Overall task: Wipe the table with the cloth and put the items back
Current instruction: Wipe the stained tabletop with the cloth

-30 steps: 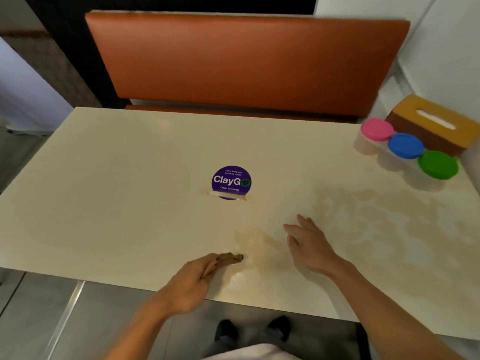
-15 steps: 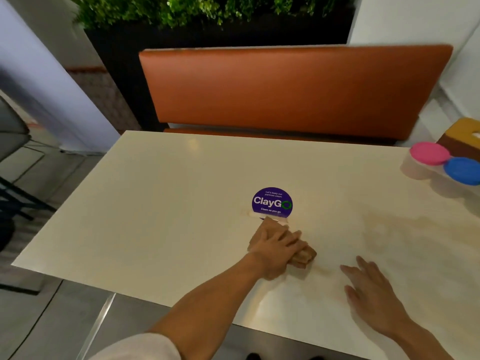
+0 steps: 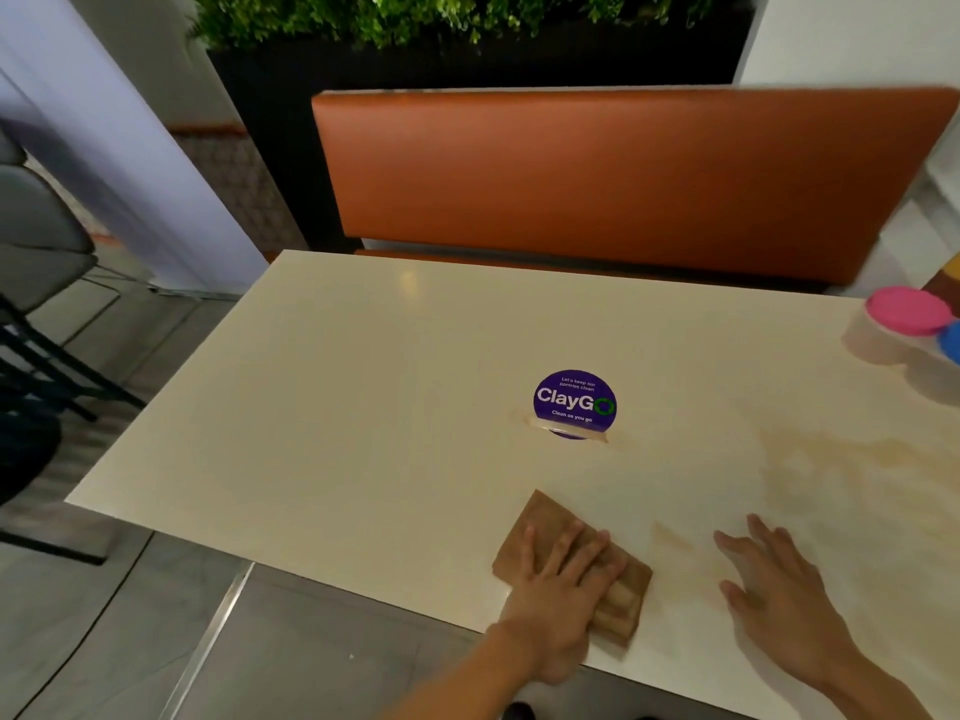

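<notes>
A folded brown cloth (image 3: 540,527) lies flat on the cream table (image 3: 332,407) near its front edge. My left hand (image 3: 563,595) presses down on the cloth with fingers spread over it. Resting flat and empty on the tabletop just to the right is my right hand (image 3: 779,589). A faint brown smear (image 3: 670,537) shows between the two hands, and wider brownish streaks (image 3: 841,459) cover the table's right side. At the far right edge stand containers with a pink lid (image 3: 906,310) and a blue lid (image 3: 951,341), partly cut off.
A round purple ClayGo sign (image 3: 575,402) stands at the table's middle. An orange bench back (image 3: 597,174) runs behind the table, with a dark planter (image 3: 467,54) beyond it. A grey chair (image 3: 36,241) stands on the floor at left.
My left hand spread the cloth flat on the table, pushed it up toward the sign, then drew it back near the front edge. The view swung left, cutting off the containers.
</notes>
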